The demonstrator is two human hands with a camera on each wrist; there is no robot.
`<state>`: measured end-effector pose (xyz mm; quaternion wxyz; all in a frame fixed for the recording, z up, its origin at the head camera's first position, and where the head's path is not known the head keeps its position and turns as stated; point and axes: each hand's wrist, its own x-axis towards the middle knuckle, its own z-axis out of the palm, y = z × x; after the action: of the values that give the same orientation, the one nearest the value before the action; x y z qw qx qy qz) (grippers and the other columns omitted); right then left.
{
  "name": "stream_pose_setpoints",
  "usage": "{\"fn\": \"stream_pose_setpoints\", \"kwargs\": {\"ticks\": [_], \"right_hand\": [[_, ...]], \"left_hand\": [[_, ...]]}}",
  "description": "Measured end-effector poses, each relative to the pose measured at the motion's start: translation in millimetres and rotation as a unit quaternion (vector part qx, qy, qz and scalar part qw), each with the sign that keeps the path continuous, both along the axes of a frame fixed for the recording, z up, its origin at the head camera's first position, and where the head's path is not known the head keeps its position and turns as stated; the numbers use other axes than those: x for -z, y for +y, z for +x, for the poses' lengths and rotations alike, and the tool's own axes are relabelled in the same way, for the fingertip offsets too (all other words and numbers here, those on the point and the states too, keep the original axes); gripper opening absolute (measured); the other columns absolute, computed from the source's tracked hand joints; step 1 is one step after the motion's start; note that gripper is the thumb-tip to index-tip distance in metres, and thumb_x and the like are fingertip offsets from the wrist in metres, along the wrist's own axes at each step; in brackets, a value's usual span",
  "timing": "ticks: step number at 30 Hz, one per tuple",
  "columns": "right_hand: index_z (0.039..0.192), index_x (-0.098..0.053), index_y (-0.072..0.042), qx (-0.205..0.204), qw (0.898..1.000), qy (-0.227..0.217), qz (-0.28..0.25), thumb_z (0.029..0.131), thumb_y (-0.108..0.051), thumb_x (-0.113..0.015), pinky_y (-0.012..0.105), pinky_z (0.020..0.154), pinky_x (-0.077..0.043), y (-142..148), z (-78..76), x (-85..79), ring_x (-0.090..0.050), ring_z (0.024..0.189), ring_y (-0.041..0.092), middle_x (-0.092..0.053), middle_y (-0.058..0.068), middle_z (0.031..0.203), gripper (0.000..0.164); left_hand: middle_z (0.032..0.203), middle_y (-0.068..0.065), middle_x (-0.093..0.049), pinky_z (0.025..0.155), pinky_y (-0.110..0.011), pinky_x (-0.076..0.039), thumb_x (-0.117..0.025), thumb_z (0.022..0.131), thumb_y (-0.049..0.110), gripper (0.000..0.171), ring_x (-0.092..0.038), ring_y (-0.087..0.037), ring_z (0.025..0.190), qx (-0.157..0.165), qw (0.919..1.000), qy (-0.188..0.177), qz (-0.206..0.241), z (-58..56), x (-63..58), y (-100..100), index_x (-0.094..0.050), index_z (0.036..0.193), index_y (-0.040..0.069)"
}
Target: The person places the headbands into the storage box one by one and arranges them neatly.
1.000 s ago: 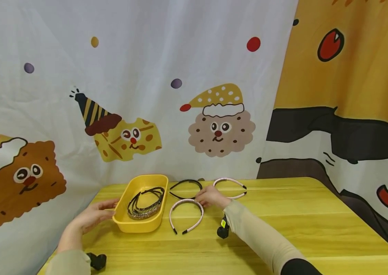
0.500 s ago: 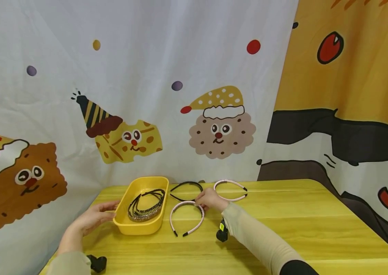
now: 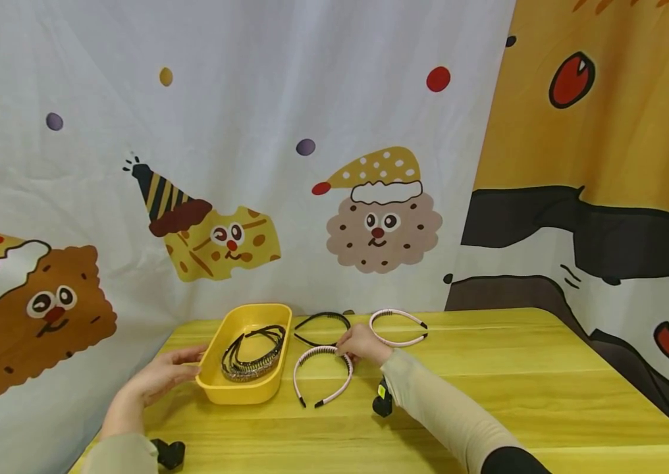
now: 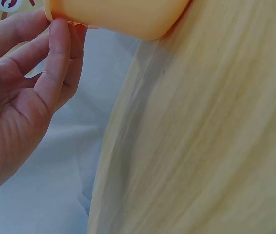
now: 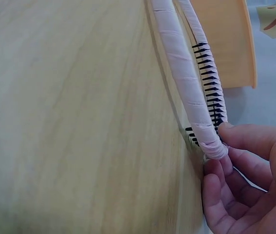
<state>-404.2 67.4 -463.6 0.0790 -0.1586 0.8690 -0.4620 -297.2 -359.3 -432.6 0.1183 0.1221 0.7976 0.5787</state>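
Observation:
My right hand [image 3: 361, 343] pinches the curved top of a pale pink headband [image 3: 297, 376] with black inner comb teeth. In the right wrist view the thumb and fingers sit at the bend of this headband [image 5: 184, 68], close over the table. My left hand [image 3: 165, 375] is at the left side of a yellow plastic basket [image 3: 240, 395], its relaxed fingertips touching just under the rim, as the left wrist view shows of the left hand [image 4: 26, 83]. Inside the basket lie several dark headbands [image 3: 260, 359], one of them glittery [image 3: 243, 374].
Behind the pinched headband, a black headband [image 3: 317, 316] lies on the wood-grain table [image 3: 518, 388]. Another pale pink headband [image 3: 396, 311] rests to its right. A cartoon-printed curtain [image 3: 240, 99] hangs right behind the table.
The view shifts slightly. Both hands stay nearly in place, the right one still at the top of the pink headband and the left one at the basket.

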Motion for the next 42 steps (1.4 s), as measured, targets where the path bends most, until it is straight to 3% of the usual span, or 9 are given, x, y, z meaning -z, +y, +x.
{"fn": "stream_pose_setpoints", "kwargs": {"ticks": [6, 12, 17, 21, 29, 42], "right_hand": [[0.091, -0.075, 0.001, -0.005, 1.000, -0.014, 0.000, 0.078, -0.005, -0.077, 0.025, 0.048, -0.052, 2.6, 0.3, -1.2, -0.054, 0.048, 0.009, -0.066, 0.004, 0.065, 0.015], [0.092, -0.073, 0.008, -0.046, 0.994, -0.072, -0.063, 0.078, 0.000, -0.071, 0.025, 0.050, -0.052, 10.8, -5.9, 2.8, -0.055, 0.053, 0.009, -0.066, 0.007, 0.069, 0.017], [0.094, -0.071, 0.012, -0.067, 0.987, -0.117, -0.088, 0.081, 0.001, -0.066, 0.025, 0.054, -0.051, 19.5, 5.7, -8.3, -0.054, 0.057, 0.010, -0.067, 0.011, 0.075, 0.018], [0.099, -0.069, 0.013, -0.072, 0.985, -0.130, -0.086, 0.086, -0.001, -0.064, 0.029, 0.059, -0.054, 25.8, 13.2, -15.6, -0.056, 0.060, 0.012, -0.068, 0.017, 0.081, 0.020], [0.100, -0.068, 0.012, -0.069, 0.981, -0.148, -0.103, 0.090, -0.005, -0.063, 0.032, 0.064, -0.057, 38.1, 10.8, -14.9, -0.062, 0.067, 0.016, -0.068, 0.014, 0.082, 0.021], [0.098, -0.071, 0.005, -0.046, 0.984, -0.154, -0.081, 0.084, -0.008, -0.070, 0.033, 0.064, -0.058, 42.0, 11.0, -7.5, -0.064, 0.065, 0.016, -0.069, 0.010, 0.077, 0.019]], "left_hand": [[0.147, -0.038, -0.025, 0.094, -0.030, -0.048, -0.055, 0.099, 0.010, 0.066, -0.052, -0.029, 0.122, 0.006, 1.0000, 0.004, 0.002, -1.1, 0.4, -0.6, -0.019, 0.148, -0.014], [0.148, -0.037, -0.024, 0.095, -0.032, -0.048, -0.056, 0.099, 0.011, 0.066, -0.048, -0.034, 0.125, -0.002, 1.0000, 0.001, 0.000, -0.8, -0.1, -0.2, -0.019, 0.148, -0.013], [0.149, -0.037, -0.021, 0.094, -0.030, -0.049, -0.056, 0.099, 0.011, 0.066, -0.052, -0.026, 0.122, 0.003, 1.0000, -0.002, 0.007, -0.2, -0.6, 0.2, -0.019, 0.148, -0.014], [0.150, -0.037, -0.020, 0.093, -0.030, -0.049, -0.055, 0.099, 0.010, 0.066, -0.054, -0.024, 0.120, 0.006, 0.9999, -0.005, 0.014, -1.1, 0.4, -0.9, -0.019, 0.148, -0.014], [0.147, -0.037, -0.026, 0.097, -0.033, -0.047, -0.056, 0.099, 0.012, 0.067, -0.046, -0.036, 0.126, 0.009, 0.9999, -0.003, 0.005, -0.2, -0.3, -0.6, -0.019, 0.149, -0.011], [0.147, -0.036, -0.027, 0.096, -0.028, -0.047, -0.056, 0.099, 0.012, 0.068, -0.049, -0.029, 0.125, 0.011, 0.9999, 0.000, 0.009, -1.4, 1.3, -2.1, -0.018, 0.149, -0.011]]}}
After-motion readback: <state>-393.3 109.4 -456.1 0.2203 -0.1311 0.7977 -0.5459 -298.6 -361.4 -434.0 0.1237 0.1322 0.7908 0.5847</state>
